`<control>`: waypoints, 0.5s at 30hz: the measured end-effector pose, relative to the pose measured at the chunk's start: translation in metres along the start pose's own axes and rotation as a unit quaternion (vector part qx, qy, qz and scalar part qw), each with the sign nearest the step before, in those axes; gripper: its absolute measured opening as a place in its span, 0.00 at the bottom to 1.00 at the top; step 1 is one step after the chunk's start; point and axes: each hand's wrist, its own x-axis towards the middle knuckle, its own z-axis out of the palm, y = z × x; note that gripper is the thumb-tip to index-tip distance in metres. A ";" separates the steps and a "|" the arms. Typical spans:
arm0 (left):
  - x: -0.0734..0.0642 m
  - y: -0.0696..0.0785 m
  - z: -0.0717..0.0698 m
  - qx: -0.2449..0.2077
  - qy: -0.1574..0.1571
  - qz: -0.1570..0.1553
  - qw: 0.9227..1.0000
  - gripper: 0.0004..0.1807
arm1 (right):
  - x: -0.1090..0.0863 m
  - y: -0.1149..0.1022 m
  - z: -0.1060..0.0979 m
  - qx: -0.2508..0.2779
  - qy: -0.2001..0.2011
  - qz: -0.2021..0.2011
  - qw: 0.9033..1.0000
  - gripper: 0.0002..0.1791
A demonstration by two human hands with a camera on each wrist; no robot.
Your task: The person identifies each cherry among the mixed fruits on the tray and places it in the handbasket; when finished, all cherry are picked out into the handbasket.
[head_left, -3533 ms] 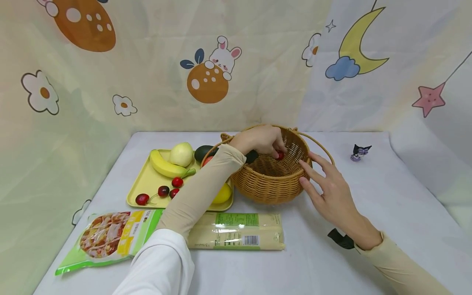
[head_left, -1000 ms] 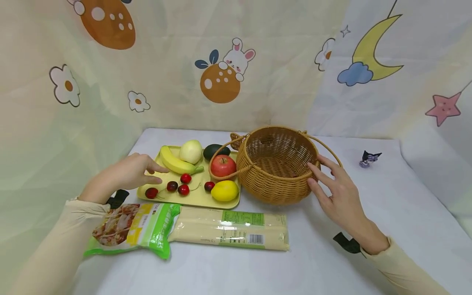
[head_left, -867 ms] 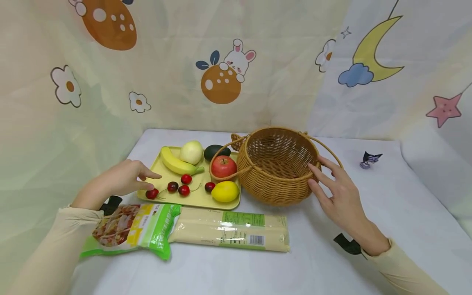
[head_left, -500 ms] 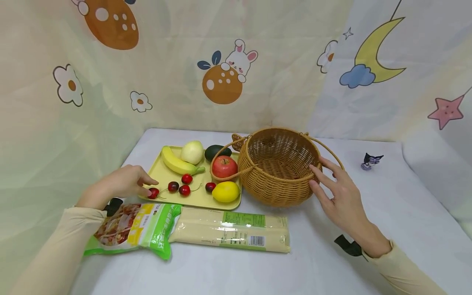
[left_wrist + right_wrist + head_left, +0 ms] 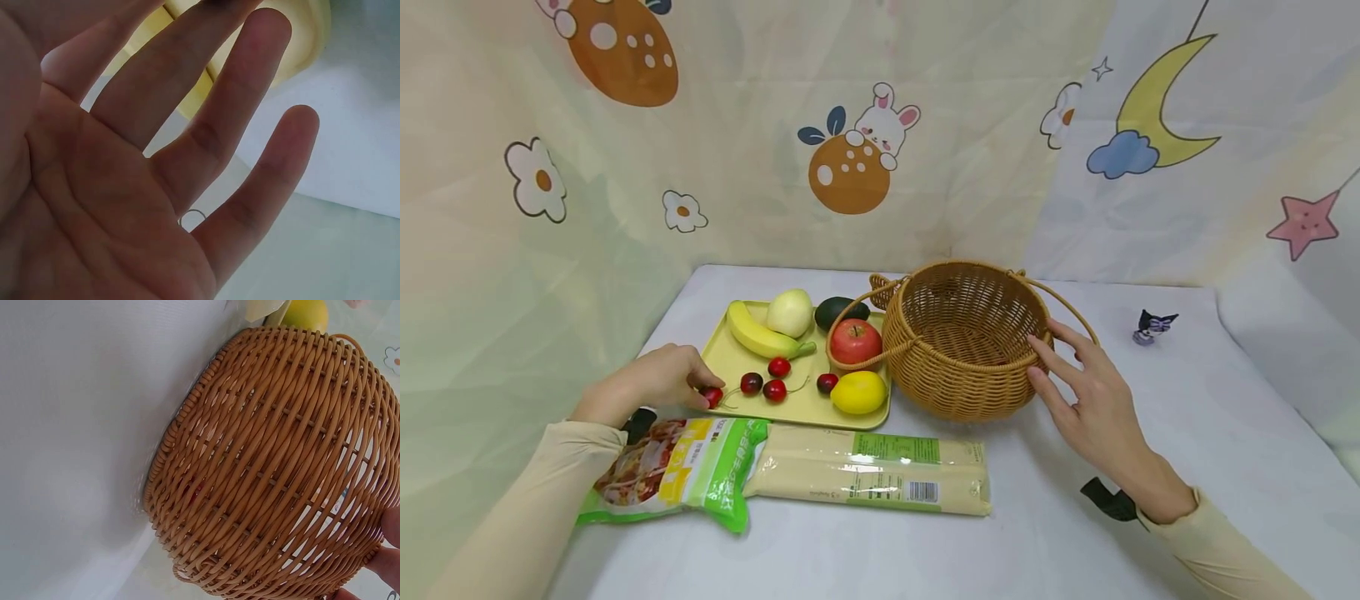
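The left hand [image 5: 655, 379] has its grip pinched on a red cherry [image 5: 712, 397] at the near left corner of the yellow tray [image 5: 801, 406]. More cherries [image 5: 775, 390] lie to its right, with a banana [image 5: 760, 335] on the far side and a lemon [image 5: 859, 392] and an apple [image 5: 856, 341] toward the tray's right end. The right hand's [image 5: 1093, 400] grip is loose, its extended fingers touching the right rim of the wicker basket [image 5: 958, 393], which stands upright on the counter [image 5: 1037, 542] just right of the tray. Two food packets, one green-edged [image 5: 727, 477] and one pale [image 5: 820, 467], lie along the near side.
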 end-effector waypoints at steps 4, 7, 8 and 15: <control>0.001 -0.001 0.001 0.001 0.001 -0.004 1.000 0.20 | 0.000 0.000 0.000 -0.001 -0.002 0.002 1.000 0.26; 0.001 -0.001 0.001 -0.002 0.001 -0.011 1.000 0.20 | 0.000 0.000 0.000 0.000 -0.001 0.003 1.000 0.26; 0.001 -0.002 0.001 -0.002 0.002 -0.012 1.000 0.20 | 0.000 0.000 0.000 0.001 -0.001 0.003 1.000 0.26; 0.000 -0.003 0.002 -0.004 0.005 -0.011 1.000 0.20 | 0.000 0.000 0.000 0.002 0.001 0.001 1.000 0.26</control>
